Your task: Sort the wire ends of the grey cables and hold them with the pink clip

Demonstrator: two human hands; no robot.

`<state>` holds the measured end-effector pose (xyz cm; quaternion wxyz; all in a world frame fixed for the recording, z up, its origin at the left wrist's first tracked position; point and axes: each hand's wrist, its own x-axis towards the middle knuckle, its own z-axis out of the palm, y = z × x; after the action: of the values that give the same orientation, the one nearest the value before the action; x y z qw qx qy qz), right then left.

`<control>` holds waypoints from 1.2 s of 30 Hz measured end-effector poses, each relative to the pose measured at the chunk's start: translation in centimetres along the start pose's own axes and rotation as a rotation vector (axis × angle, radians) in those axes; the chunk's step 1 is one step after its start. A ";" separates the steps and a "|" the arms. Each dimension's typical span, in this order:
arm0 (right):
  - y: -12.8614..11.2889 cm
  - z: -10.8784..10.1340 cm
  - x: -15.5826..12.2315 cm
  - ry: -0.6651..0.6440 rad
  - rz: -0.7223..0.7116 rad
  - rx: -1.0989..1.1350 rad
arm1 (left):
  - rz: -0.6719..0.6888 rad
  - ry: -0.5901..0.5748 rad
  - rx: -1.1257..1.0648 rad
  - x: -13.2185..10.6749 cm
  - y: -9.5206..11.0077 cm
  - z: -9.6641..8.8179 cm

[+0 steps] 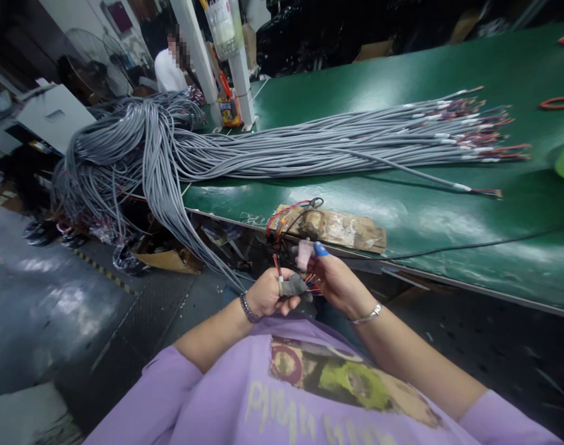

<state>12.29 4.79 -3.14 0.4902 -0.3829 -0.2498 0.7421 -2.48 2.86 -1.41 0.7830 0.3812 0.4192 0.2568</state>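
Observation:
My left hand [269, 293] is closed around the end of a grey cable, with dark coverings on its fingertips. Short red and dark wires [276, 264] stick up by its thumb. Thin coloured wires [313, 284] fan out from it towards my right hand [340, 281], whose fingers are bent in on them. That hand wears one blue and one pale pink finger cover. Several long grey cables [208, 253] hang from the table edge down to my left hand. Just beyond the hands, a worn wooden block [342, 230] lies at the table's edge, with red and black leads [286, 213] at its left end.
A thick bundle of grey cables [273, 148] lies along the green table [449, 216], its stripped ends at the right. One cable end [477, 191] lies apart. A white post [242, 93] stands behind. Orange-handled tools [558, 102] lie far right. A person [170, 68] is at the back left.

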 end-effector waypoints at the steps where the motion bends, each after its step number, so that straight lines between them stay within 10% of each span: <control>1: 0.0 -0.2 0.0 -0.010 0.013 0.007 | 0.000 -0.004 0.000 -0.2 0.0 0.0; 36: -0.5 0.6 -0.1 0.020 -0.007 0.063 | 0.055 0.244 -0.021 -1.0 0.0 2.3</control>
<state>12.06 4.91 -2.34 0.5072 -0.3736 -0.2228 0.7440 -1.05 1.32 -0.12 0.7228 0.3501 0.4980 0.3271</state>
